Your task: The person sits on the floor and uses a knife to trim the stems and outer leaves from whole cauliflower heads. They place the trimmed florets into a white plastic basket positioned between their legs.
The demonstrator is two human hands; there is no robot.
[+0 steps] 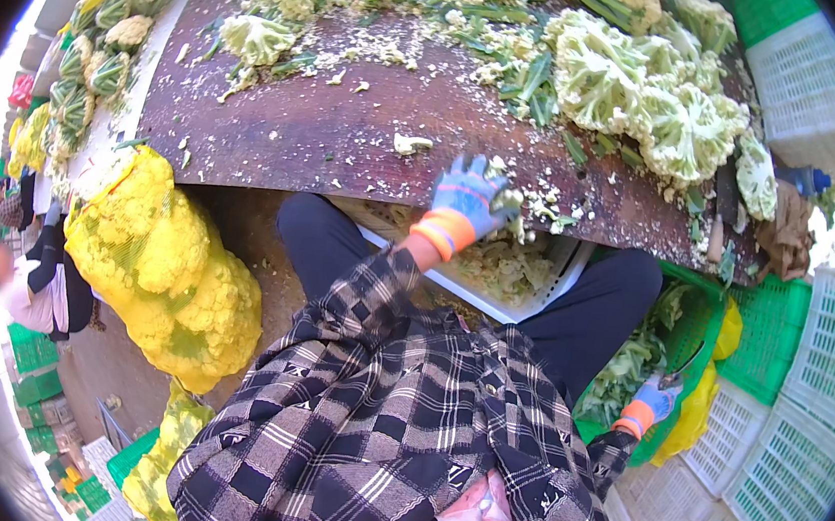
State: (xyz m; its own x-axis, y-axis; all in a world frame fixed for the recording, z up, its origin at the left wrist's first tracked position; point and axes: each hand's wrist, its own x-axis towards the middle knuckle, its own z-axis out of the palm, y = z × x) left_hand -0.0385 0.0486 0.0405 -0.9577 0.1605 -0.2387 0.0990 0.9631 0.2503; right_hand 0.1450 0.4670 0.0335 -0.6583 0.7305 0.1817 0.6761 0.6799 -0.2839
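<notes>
My left hand [465,197], in a blue glove with an orange cuff, reaches over the near edge of a dark red-brown tabletop [287,127]. Its fingers are spread among small cauliflower scraps [516,213]. Directly below, a white plastic crate [571,271] between my knees contains cauliflower trimmings [503,272]. Low at my right side, my right hand [659,398] is closed around a thin, dark, knife-like tool [693,359], partly hidden by the glove. That hand is over a green crate [682,406] of leaves [625,371].
Cut cauliflower heads [630,85] pile up at the table's right, beside a knife [720,214]. A yellow mesh sack of cauliflower [168,267] leans at my left. Stacked crates [777,438] line the right side. Another person [38,284] is at the far left.
</notes>
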